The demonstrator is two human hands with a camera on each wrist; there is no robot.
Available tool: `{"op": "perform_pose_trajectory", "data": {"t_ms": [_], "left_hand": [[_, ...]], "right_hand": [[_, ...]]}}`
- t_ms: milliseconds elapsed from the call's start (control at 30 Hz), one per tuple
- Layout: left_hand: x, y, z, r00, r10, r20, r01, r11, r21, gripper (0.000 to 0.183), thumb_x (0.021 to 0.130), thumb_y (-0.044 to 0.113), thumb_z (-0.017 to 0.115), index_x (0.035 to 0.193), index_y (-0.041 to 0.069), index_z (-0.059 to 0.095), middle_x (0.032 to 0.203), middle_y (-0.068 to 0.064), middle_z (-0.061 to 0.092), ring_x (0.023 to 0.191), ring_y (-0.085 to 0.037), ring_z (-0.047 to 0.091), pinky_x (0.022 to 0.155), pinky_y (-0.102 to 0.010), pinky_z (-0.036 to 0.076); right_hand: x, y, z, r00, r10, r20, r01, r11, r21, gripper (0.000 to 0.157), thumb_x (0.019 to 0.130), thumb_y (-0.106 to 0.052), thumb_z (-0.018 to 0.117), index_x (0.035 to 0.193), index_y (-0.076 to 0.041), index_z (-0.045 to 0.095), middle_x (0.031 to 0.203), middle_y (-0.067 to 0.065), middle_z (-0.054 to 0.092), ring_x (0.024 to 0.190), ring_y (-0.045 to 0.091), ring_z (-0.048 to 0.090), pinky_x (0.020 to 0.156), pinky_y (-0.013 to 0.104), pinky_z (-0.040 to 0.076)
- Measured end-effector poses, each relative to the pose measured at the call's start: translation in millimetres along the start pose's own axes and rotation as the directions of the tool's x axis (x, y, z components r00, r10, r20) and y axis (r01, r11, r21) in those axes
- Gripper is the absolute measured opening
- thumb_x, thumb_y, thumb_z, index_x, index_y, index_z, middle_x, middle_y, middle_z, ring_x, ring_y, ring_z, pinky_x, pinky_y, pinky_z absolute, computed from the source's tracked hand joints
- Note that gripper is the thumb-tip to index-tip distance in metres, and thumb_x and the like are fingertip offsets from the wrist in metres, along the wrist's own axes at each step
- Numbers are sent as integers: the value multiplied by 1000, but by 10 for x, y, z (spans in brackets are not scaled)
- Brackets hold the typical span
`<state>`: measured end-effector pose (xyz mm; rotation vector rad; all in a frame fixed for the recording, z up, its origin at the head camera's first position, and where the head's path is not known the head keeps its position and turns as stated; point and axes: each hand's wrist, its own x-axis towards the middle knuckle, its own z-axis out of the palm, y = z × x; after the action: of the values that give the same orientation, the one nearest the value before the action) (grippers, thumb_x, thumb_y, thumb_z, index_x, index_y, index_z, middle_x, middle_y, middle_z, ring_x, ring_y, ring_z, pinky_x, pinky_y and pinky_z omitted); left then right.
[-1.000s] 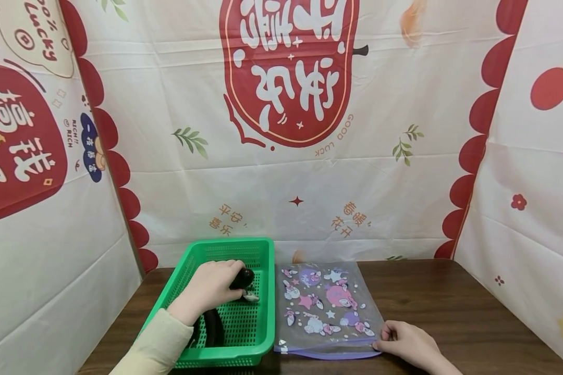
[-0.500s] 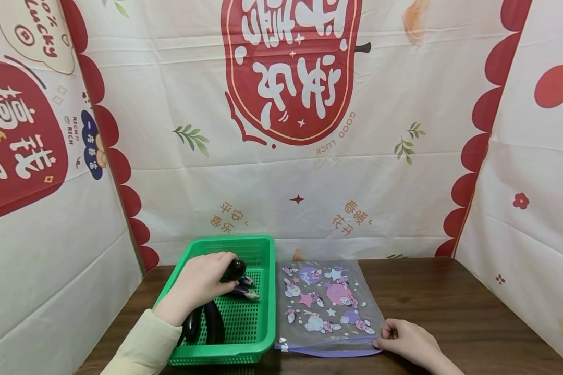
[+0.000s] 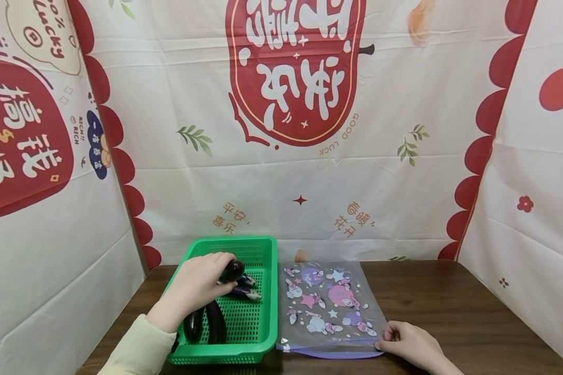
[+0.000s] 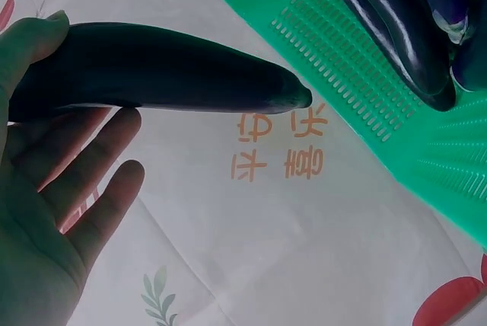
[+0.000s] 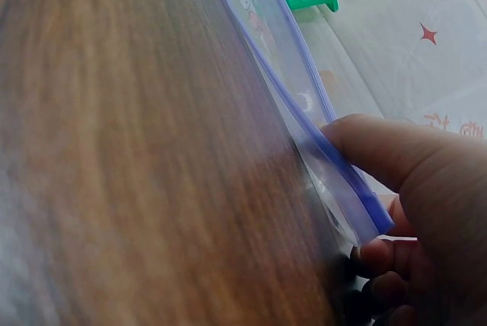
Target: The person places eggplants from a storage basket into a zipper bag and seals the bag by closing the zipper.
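My left hand (image 3: 197,281) grips a dark eggplant (image 4: 167,71) between thumb and fingers, over the green basket (image 3: 271,312). In the left wrist view its rounded end points away from the hand. Below the hand, other eggplants (image 3: 217,323) lie in the basket, some with pale stem ends. To the right, a clear zip bag (image 3: 305,333) printed with pink and purple figures lies flat. My right hand (image 3: 410,344) pinches the near right corner of its purple zip edge. The bag's mouth stands slightly parted in the right wrist view.
The basket and bag lie side by side on a dark wood table (image 3: 417,291). A white printed cloth (image 3: 262,182) hangs behind the table and along both sides. Bare wood shows right of the bag.
My left hand has drawn back left, lifting the eggplant off the others and uncovering their stem ends. The right hand keeps its pinch on the bag's corner.
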<state>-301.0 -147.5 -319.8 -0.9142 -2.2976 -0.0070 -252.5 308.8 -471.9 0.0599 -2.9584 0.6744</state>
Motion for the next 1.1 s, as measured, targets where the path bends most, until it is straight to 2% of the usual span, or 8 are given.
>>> {"op": "perform_pose_trajectory", "data": {"t_ms": [467,700,900,1100], "left_hand": [[-10,157,-96,991,89,-102,-93,995,-40,48,68,35,72,107,14,54,98,4,59,78,-11,57,64,-30,47],[-7,260,-178,977,131,-165,-141,989,-52,46,68,32,72,106,12,54,98,2,58,79,-13,57,64,-33,48],[-4,411,-281,964,153,-218,-176,981,-87,45,68,29,72,105,11,55,98,3,58,80,-13,57,65,-33,48],[-9,550,-339,949,171,-265,-205,973,-106,46,66,30,73,105,12,56,99,4,59,80,-11,57,63,-31,48]], "right_hand": [[5,-4,13,999,33,7,-33,999,0,36,63,-59,65,64,-27,47,55,-7,40,48,10,38,45,28,24],[14,-7,-1,1000,29,11,-29,1000,6,36,63,-59,64,65,-27,48,54,-7,40,48,10,37,45,28,24],[19,21,0,1000,15,9,-15,1000,5,36,64,-59,63,66,-27,48,54,-8,40,48,8,38,45,28,26],[-2,33,14,999,-33,8,33,999,25,33,66,-57,64,67,-27,48,55,-8,41,48,5,36,45,26,26]]}}
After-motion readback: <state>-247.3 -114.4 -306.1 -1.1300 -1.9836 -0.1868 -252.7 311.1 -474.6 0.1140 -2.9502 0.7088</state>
